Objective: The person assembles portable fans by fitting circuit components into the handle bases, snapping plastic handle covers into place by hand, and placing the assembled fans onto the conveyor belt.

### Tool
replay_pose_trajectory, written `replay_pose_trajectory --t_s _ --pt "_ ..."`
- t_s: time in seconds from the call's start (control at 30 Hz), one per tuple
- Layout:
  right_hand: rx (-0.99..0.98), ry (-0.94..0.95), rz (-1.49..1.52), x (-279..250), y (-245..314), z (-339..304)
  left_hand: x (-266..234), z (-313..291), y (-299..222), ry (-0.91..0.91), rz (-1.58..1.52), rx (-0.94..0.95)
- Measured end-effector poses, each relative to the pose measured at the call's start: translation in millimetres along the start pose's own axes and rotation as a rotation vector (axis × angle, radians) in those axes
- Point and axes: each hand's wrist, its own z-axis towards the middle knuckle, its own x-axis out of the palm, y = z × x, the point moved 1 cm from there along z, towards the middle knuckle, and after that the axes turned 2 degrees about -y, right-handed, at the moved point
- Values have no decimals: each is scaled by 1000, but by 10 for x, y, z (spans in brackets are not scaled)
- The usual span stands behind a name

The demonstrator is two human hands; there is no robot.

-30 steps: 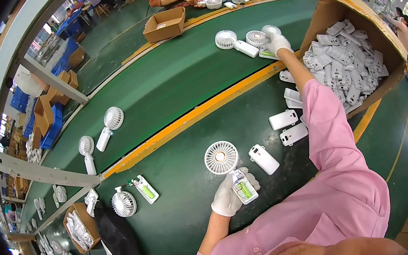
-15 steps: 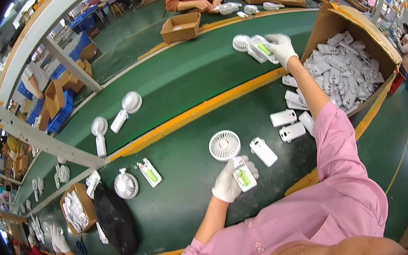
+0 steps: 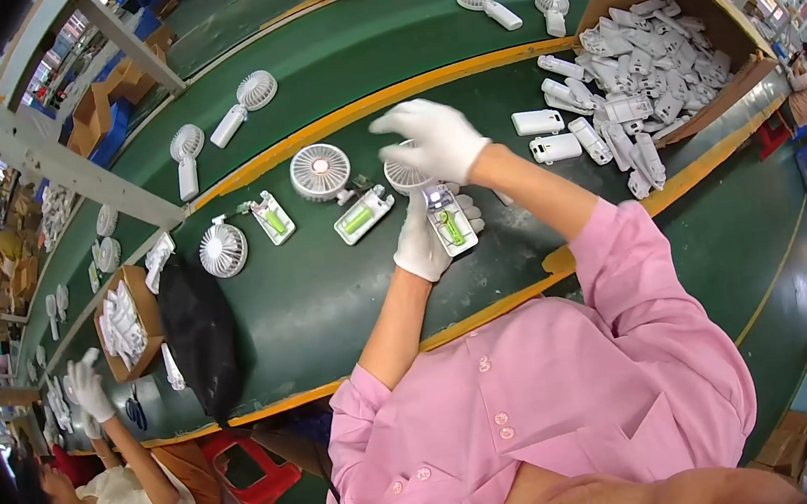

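Observation:
My left hand, in a white glove, grips the opened white handle of a small fan, with a green battery showing inside. My gloved right hand is just above that fan's round head and partly hides it. Its fingers are apart, and I see nothing held in them. Left of my hands lies another opened fan, its head beside its handle with a green battery. Further left are a fan head and an open handle half with wires between them.
A large carton of white casings stands at the right, with loose white covers beside it. Assembled fans lie on the green belt beyond. A black bag and small carton sit left, near another gloved person.
My right hand has come back from the far belt to above my left hand, without the fan it held. An opened fan now lies left of my left hand. The view has tilted downward.

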Motion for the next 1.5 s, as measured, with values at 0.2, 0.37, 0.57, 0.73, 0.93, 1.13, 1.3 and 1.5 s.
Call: replay_pose_trajectory --t_s 0.2,0.37,0.57,0.73,0.93,1.13,1.3,1.5 --pt "304 256 195 -270 22 -806 30 -123 45 -1 -15 5" --pt "433 251 281 -177 51 -1007 56 -102 103 -79 81 -2" --pt "96 276 -69 -123 85 -977 68 -127 143 -239 209 48" --pt "16 263 -119 -119 100 -992 153 -183 182 -330 307 82" --pt "147 329 -87 -43 5 -1060 160 -148 169 -362 299 53" --pt "371 345 178 -64 -59 -1052 118 -172 114 -240 378 35" --pt "522 399 478 -156 -154 -1044 99 -200 115 -190 219 -5" --pt "759 334 811 -202 -267 -1122 191 -231 58 -189 159 -61"
